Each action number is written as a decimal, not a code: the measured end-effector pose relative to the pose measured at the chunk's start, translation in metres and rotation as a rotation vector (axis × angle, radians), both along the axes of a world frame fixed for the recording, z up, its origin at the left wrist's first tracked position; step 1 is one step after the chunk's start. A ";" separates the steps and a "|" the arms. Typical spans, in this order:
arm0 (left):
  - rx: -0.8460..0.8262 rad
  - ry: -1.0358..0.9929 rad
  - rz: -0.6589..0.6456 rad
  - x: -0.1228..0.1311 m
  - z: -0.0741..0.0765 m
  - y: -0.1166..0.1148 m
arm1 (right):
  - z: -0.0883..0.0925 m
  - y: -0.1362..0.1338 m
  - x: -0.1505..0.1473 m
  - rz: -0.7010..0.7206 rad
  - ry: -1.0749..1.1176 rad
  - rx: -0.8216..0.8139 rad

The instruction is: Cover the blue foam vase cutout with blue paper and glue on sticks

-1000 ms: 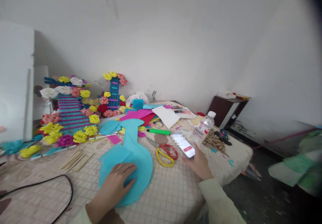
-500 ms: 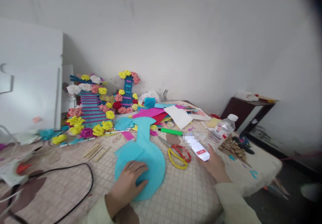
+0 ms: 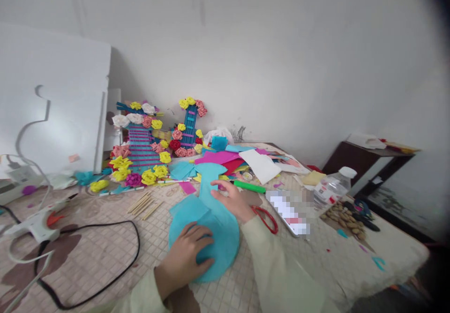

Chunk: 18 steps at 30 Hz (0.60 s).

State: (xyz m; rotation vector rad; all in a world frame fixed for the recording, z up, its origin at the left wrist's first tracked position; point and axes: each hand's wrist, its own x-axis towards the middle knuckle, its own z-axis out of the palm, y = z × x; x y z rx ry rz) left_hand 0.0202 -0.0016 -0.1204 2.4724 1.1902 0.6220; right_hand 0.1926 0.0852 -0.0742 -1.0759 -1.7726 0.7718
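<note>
A turquoise vase-shaped paper piece (image 3: pixel 225 238), round below with a narrow neck and flared top, lies flat on the table. A loose turquoise flap (image 3: pixel 190 210) rests over its upper left part. My left hand (image 3: pixel 193 252) presses on the round body with fingers spread. Over the neck's right edge is my right hand (image 3: pixel 234 200), its thumb and fingers apart, holding nothing I can see. Beside my right wrist, the red handle (image 3: pixel 275 224) of a pair of scissors shows; my sleeve hides the rest. Farther right lies a phone (image 3: pixel 286 214).
Two flower-trimmed stick crafts (image 3: pixel 142 144) lean at the back. Colored paper sheets (image 3: pixel 260 165) are piled near a green marker (image 3: pixel 249 186). A water bottle (image 3: pixel 333 189) and peanuts (image 3: pixel 342 219) sit right. On the left are wooden sticks (image 3: pixel 144 205), a glue gun (image 3: pixel 42 226) and its black cord (image 3: pixel 135 261).
My right hand has left the phone and moved left to the neck of the turquoise paper. My left hand stays on the round part. The view has turned slightly left.
</note>
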 end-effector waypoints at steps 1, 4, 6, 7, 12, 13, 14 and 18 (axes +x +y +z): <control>-0.010 0.003 -0.011 -0.001 0.001 0.000 | -0.007 0.006 -0.007 -0.023 0.033 -0.009; 0.005 -0.016 -0.040 -0.003 -0.001 0.001 | -0.032 0.016 -0.010 -0.088 0.078 -0.020; 0.051 -0.028 -0.059 -0.004 -0.004 0.001 | -0.046 0.019 -0.003 -0.124 0.093 -0.034; 0.071 -0.029 -0.063 -0.004 -0.007 0.002 | -0.051 0.020 0.002 -0.142 0.101 -0.043; 0.101 -0.064 -0.068 -0.004 -0.012 0.005 | -0.054 0.017 0.012 -0.165 0.152 -0.095; 0.090 -0.096 -0.057 -0.005 -0.010 0.005 | -0.052 0.015 0.011 -0.138 0.175 -0.117; 0.067 -0.149 -0.030 -0.005 -0.008 0.005 | -0.048 0.012 0.010 -0.091 0.202 -0.143; -0.228 -0.607 0.199 -0.010 0.012 -0.003 | -0.037 -0.001 0.004 0.335 0.371 -0.294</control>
